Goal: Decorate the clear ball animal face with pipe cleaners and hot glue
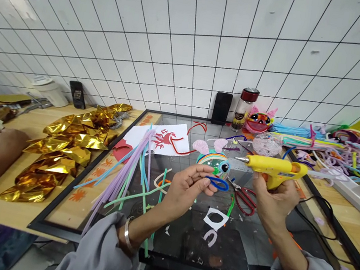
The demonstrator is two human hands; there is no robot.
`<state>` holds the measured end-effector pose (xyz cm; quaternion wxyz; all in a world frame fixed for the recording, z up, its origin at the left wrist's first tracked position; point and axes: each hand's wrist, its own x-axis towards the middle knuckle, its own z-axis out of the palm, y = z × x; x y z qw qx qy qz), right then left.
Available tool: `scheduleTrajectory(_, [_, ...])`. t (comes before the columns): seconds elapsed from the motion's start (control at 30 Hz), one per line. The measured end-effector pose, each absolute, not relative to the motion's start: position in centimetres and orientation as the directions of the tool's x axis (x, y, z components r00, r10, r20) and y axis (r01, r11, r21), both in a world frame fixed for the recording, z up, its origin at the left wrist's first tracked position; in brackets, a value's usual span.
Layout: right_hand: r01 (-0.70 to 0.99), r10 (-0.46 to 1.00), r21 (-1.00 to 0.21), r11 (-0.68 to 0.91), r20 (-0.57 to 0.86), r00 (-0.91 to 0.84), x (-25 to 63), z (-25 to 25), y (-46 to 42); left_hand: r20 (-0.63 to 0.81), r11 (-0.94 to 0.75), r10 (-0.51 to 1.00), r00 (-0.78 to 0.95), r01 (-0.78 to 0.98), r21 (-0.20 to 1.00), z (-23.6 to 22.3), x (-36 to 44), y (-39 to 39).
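My left hand pinches a blue pipe-cleaner loop between thumb and fingers. Just behind it is a clear ball figure with pink fuzzy ears, rainbow stripes and a big blue eye; whether my fingers touch it I cannot tell. In my right hand is a yellow hot glue gun, its nozzle pointing left close to the figure. Red-handled scissors lie on the dark glass between my hands. Nearer to me are a white paper cutout and a pale curved piece.
Purple, blue and green pipe cleaners lie left, beside printed paper. Gold foil spreads near another person's hands. A glass bottle and phone stand at the wall. Black cables and a power strip lie right.
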<state>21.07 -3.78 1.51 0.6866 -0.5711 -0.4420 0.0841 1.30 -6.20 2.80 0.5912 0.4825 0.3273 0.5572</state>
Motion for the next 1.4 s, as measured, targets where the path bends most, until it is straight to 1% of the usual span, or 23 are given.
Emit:
scheduleTrajectory(0.17, [0.409, 0.621, -0.85, 0.332, 0.524, 0.583, 21.3, 1.2, -3.8, 0.275, -0.244, 0.95, 0.146, -0.201, 0.949, 1.8, 1.2, -6.2])
scheduleTrajectory(0.4, [0.401, 0.622, -0.856, 0.327, 0.514, 0.591, 21.2, 1.3, -3.8, 0.295, -0.279, 0.945, 0.144, -0.116, 0.953, 2.0, 0.9, -6.3])
scheduleTrajectory(0.63, [0.407, 0.617, -0.859, 0.309, 0.507, 0.602, 21.2, 1.6, -4.0, 0.196, -0.151, 0.966, 0.168, -0.245, 0.958, 2.7, 0.9, -6.1])
scheduleTrajectory(0.87, [0.418, 0.621, -0.851, 0.317, 0.52, 0.586, 21.0, 2.1, -4.1, 0.164, -0.101, 0.973, 0.161, -0.34, 0.935, 2.4, 0.7, -5.9])
scheduleTrajectory(1.07, [0.426, 0.615, -0.843, 0.33, 0.534, 0.581, 21.0, 1.8, -4.0, 0.109, -0.049, 0.984, 0.144, -0.372, 0.927, 2.8, 0.7, -5.7])
scheduleTrajectory(1.23, [0.427, 0.615, -0.843, 0.326, 0.533, 0.581, 21.1, 1.5, -4.0, 0.03, 0.042, 0.988, 0.149, -0.454, 0.89, 3.3, 0.5, -5.6])
scheduleTrajectory(1.4, [0.417, 0.63, -0.854, 0.312, 0.514, 0.582, 21.0, 1.7, -4.1, -0.007, 0.102, 0.983, 0.183, -0.518, 0.849, 3.5, 0.4, -5.5])
